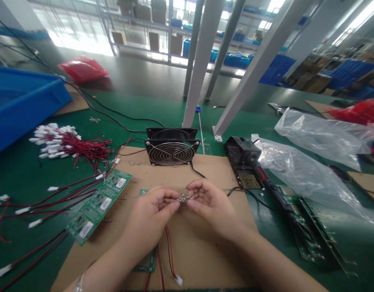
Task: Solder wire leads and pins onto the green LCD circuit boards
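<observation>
Several small metal springs (pixel 187 198), tangled together, sit between my fingertips above the cardboard. My left hand (pixel 154 209) pinches their left end between thumb and fingers. On the other side, my right hand (pixel 212 207) has its fingers curled and its thumb against the right end. Partly hidden beneath my left hand lies a green circuit board (pixel 148 263) with red and black wires (pixel 169 247). To the left, a longer circuit board (pixel 98 206) with white labels has wires on one edge and small metal pieces along the other.
A black fan (pixel 172 152) stands at the back of the cardboard sheet (pixel 214 251). Right of it are a soldering iron (pixel 273 194) in its holder (pixel 243 156), more boards (pixel 311 227) and clear plastic bags (pixel 308 170). Bundled connector wires (pixel 71 142) and a blue bin (pixel 25 105) are left.
</observation>
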Demonstrator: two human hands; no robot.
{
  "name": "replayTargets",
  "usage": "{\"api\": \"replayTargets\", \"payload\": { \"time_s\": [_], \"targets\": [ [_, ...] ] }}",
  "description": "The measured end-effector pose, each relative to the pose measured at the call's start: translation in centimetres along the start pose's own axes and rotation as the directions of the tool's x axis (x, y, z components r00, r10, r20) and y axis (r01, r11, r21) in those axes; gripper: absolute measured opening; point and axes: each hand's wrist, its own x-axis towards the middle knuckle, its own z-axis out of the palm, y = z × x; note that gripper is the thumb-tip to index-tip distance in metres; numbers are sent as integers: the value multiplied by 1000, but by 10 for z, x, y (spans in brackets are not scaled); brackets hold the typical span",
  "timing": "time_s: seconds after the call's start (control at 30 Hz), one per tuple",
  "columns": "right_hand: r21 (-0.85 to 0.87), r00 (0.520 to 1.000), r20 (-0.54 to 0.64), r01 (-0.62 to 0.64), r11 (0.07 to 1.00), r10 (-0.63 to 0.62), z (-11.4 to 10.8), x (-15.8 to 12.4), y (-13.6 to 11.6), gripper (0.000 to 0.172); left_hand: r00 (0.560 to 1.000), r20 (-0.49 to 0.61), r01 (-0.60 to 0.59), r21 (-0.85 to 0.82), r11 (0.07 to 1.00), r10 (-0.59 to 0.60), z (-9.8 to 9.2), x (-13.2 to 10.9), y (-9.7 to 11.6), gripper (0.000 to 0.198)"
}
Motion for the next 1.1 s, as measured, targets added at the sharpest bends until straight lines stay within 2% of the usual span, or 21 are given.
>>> {"api": "replayTargets", "payload": {
  "time_s": [0.17, 0.3, 0.4, 0.5, 0.57, 0.7, 0.87, 1.1],
  "targets": [
    [32, 987, 81, -139, 990, 136, 1, 2, -1, 22, 988, -75, -132, 44, 990, 135, 0, 0, -5, 9],
    [77, 981, 73, -188, 979, 182, 2, 1, -2, 18, 967, -124, -202, 153, 967, 221, 3, -2, -3, 10],
    [130, 985, 54, -172, 977, 166, 3, 1, 0, 18, 979, -155, -108, 135, 985, 129, 4, -2, 0, 9],
    [190, 992, 35, -127, 974, 122, 2, 3, 4, 24, 988, -156, 4, -9, 1000, -6, 2, 0, 4, 11],
    [221, 995, 22, -97, 970, 94, 1, 4, 6, 27, 990, -135, 37, -93, 995, -49, 0, 1, 6, 12],
    [254, 998, 14, -61, 965, 59, 1, 5, 6, 28, 991, -105, 56, -192, 980, -77, -1, 1, 6, 12],
    [241, 997, 47, -76, 968, 67, 2, 3, 6, 29, 987, -156, 9, -152, 988, -33, 2, 0, 3, 13],
    [92, 986, -166, 46, 995, -30, 6, -1, 10, 18, 992, -89, 72, -214, 974, -92, 3, 1, 6, 17]
  ]
}}
